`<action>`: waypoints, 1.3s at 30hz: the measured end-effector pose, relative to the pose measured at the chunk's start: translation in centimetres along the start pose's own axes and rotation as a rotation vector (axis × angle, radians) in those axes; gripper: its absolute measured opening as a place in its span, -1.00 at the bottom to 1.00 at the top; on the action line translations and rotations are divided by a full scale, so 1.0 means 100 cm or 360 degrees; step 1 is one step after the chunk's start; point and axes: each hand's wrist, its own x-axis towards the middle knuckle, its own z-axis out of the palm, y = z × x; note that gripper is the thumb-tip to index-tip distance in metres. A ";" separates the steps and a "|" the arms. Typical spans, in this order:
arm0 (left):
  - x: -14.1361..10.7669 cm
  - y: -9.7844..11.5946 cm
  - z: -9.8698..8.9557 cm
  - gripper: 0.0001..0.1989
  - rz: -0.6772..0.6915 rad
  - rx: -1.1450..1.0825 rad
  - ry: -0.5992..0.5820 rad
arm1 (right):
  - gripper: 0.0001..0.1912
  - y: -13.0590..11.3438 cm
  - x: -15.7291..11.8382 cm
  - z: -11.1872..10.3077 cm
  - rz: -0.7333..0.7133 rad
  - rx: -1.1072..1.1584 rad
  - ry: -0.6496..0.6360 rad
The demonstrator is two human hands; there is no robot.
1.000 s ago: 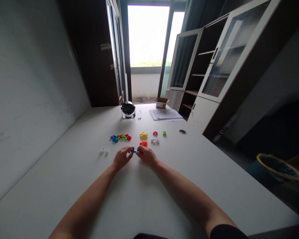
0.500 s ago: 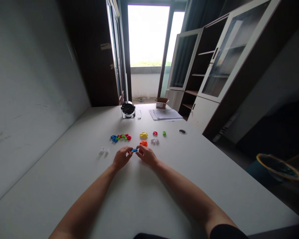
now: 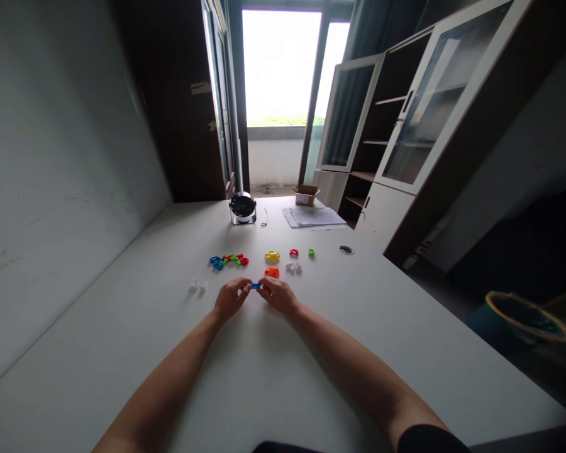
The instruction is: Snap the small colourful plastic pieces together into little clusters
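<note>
White tabletop [image 3: 273, 377] fills the lower half of the frame; a bright window [image 3: 282, 69] stands at upper centre and a glass-doored cabinet [image 3: 422, 119] at upper right. Your left hand [image 3: 232, 299] and right hand [image 3: 278, 294] pinch opposite ends of a small blue piece [image 3: 255, 286], located just below the centre of the frame. Just above your right hand lies an orange piece [image 3: 272, 272], with a yellow piece [image 3: 272, 257] above that. Blue, green and red pieces [image 3: 217, 263] form a cluster at upper left of your hands. White pieces [image 3: 194, 285] lie left of your left hand.
</note>
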 end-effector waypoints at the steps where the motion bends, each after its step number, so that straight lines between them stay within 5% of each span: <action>1: 0.000 0.000 0.001 -0.78 -0.0001 -0.0018 0.0021 | -0.86 0.000 0.000 0.000 0.0005 0.0001 0.0003; 39: 0.000 0.001 0.002 -0.86 0.0065 -0.0063 0.0046 | -0.74 0.003 -0.001 0.004 0.0005 0.0069 0.0089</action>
